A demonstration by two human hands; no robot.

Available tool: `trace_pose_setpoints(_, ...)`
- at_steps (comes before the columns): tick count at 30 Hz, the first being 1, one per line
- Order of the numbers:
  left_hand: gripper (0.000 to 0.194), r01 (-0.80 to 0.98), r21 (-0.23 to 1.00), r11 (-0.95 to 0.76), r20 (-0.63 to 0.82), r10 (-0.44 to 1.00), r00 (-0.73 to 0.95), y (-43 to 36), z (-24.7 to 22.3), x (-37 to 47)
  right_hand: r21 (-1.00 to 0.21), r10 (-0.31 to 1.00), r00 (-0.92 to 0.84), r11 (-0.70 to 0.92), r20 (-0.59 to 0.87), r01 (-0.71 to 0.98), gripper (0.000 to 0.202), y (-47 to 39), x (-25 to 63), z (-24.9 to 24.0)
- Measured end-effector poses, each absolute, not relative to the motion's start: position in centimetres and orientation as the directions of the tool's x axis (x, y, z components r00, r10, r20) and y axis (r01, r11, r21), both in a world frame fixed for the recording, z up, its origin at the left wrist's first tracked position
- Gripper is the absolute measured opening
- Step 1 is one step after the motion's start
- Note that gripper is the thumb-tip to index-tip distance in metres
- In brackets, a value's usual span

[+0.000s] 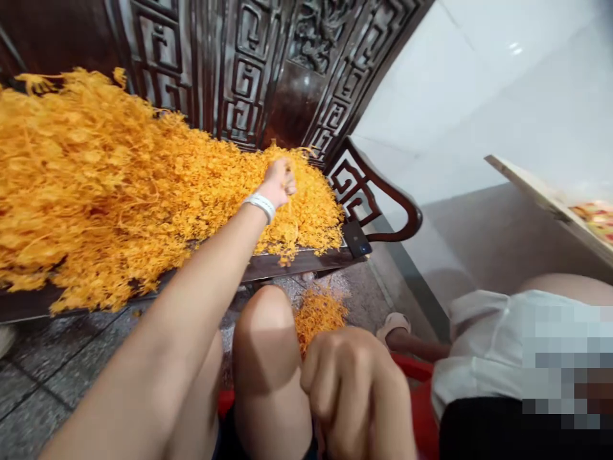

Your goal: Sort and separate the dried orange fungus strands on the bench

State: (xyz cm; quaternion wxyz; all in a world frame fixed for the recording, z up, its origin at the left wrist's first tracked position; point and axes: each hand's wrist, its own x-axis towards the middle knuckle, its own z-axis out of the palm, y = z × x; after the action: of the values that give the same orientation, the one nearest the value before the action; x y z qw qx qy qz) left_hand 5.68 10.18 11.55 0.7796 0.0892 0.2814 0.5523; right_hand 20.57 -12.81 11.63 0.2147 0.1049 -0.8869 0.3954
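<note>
A long heap of orange-yellow, frilly plant-like strands [158, 179] covers a dark wooden bench. My left hand [281, 179], with a white band on its wrist, reaches to the heap's right end; its fingers are curled round some of the orange strands. My right hand [357, 390] is near the camera, above my lap and beside my knee, with its fingers folded in a closed shape. What it holds, if anything, is hidden behind the knuckles. A smaller pile of orange strands [323, 313] lies low down, beyond my right hand.
The bench has a carved dark back [239, 76] and a curved armrest [407, 220]. A dark flat object [357, 239] lies at its front corner. On the right, another person in white shorts [493, 338] sits beside a wooden board [546, 201]. Tiled floor [71, 364] shows below.
</note>
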Motion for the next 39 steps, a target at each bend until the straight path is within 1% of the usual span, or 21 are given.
trace_pose_setpoints(1,0.034,-0.832,0.409,0.375,-0.349,0.907,0.237,10.5,11.4,5.2,-0.651,-0.138,-0.816,0.536,0.561,-0.538,0.020,-13.0,20.6,11.6)
trace_pose_setpoints(2,0.033,-0.854,0.364,0.373,-0.336,0.907,0.253,10.9,11.3,4.6,-0.614,-0.176,-0.712,0.395,0.679,-0.683,0.020,-13.0,20.6,11.5)
trace_pose_setpoints(3,0.033,-0.873,0.324,0.364,-0.310,0.913,0.266,11.2,11.1,4.1,-0.556,-0.107,-0.598,0.272,0.794,-0.786,0.019,-12.6,20.6,11.5)
trace_pose_setpoints(4,0.033,-0.883,0.298,0.362,-0.285,0.917,0.279,11.5,11.0,3.6,-0.505,0.068,-0.503,0.206,0.862,-0.838,0.017,-11.9,20.7,11.5)
trace_pose_setpoints(5,0.032,-0.888,0.278,0.366,-0.266,0.918,0.296,11.7,11.0,3.2,-0.478,0.323,-0.408,0.176,0.854,-0.861,0.014,-10.9,20.9,11.6)
trace_pose_setpoints(6,0.032,-0.891,0.259,0.374,-0.254,0.916,0.310,11.9,11.1,2.9,-0.483,0.597,-0.315,0.140,0.737,-0.865,0.010,-9.7,21.1,11.7)
trace_pose_setpoints(7,0.032,-0.894,0.239,0.380,-0.250,0.913,0.321,12.0,11.3,2.6,-0.510,0.832,-0.226,0.078,0.507,-0.857,0.007,-8.6,21.3,11.7)
trace_pose_setpoints(8,0.032,-0.899,0.217,0.381,-0.250,0.912,0.327,12.0,11.6,2.3,-0.535,0.965,-0.154,-0.016,0.214,-0.844,0.008,-7.4,21.5,11.6)
trace_pose_setpoints(9,0.033,-0.905,0.193,0.379,-0.252,0.911,0.328,12.0,12.0,2.1,-0.530,0.992,-0.109,-0.123,-0.058,-0.839,0.009,-6.5,21.5,11.4)
trace_pose_setpoints(10,0.033,-0.912,0.170,0.374,-0.252,0.911,0.326,12.0,12.4,1.8,-0.494,0.963,-0.105,-0.220,-0.249,-0.841,0.010,-5.8,21.4,11.0)
trace_pose_setpoints(11,0.033,-0.918,0.151,0.365,-0.249,0.913,0.322,12.0,12.9,1.6,-0.446,0.924,-0.137,-0.298,-0.358,-0.844,0.010,-5.3,21.1,10.6)
trace_pose_setpoints(12,0.034,-0.924,0.139,0.356,-0.245,0.917,0.316,12.0,13.4,1.4,-0.403,0.900,-0.179,-0.347,-0.399,-0.847,0.010,-5.2,20.8,10.2)
trace_pose_setpoints(14,0.035,-0.934,0.124,0.335,-0.225,0.926,0.302,11.7,14.6,1.1,-0.382,0.901,-0.225,-0.369,-0.370,-0.848,0.010,-5.4,19.9,9.4)
trace_pose_setpoints(18,0.038,-0.948,0.108,0.298,-0.156,0.947,0.280,10.9,16.5,1.3,-0.524,0.942,-0.158,-0.298,-0.295,-0.797,0.006,-6.3,18.1,8.9)
trace_pose_setpoints(21,0.036,-0.939,0.076,0.336,-0.141,0.936,0.323,10.6,17.2,2.1,-0.595,0.924,-0.244,-0.377,-0.295,-0.710,0.024,-6.2,16.8,9.3)
trace_pose_setpoints(23,0.035,-0.929,0.057,0.365,-0.141,0.924,0.354,10.6,17.5,2.7,-0.630,0.921,-0.241,-0.386,-0.306,-0.674,0.031,-5.9,16.1,9.6)
trace_pose_setpoints(29,0.028,-0.905,0.096,0.415,-0.089,0.909,0.407,9.7,18.7,4.8,-0.743,0.978,-0.081,-0.200,-0.193,-0.639,0.024,-4.7,14.6,9.8)
trace_pose_setpoints(33,0.030,-0.904,0.156,0.397,-0.087,0.918,0.388,9.2,19.3,5.5,-0.830,0.987,0.146,0.032,-0.060,-0.556,0.022,-3.7,14.3,8.9)
trace_pose_setpoints(36,0.035,-0.922,0.156,0.355,-0.117,0.933,0.340,9.8,19.1,4.7,-0.877,0.924,0.363,0.270,0.120,-0.397,0.025,-3.7,15.2,8.1)
trace_pose_setpoints(38,0.039,-0.942,0.132,0.310,-0.139,0.946,0.292,10.4,18.8,3.7,-0.878,0.815,0.503,0.434,0.286,-0.204,0.020,-4.7,16.2,8.0)
trace_pose_setpoints(39,0.041,-0.951,0.118,0.287,-0.151,0.951,0.268,10.7,18.6,3.1,-0.873,0.779,0.504,0.479,0.373,-0.094,0.016,-5.7,16.7,8.1)
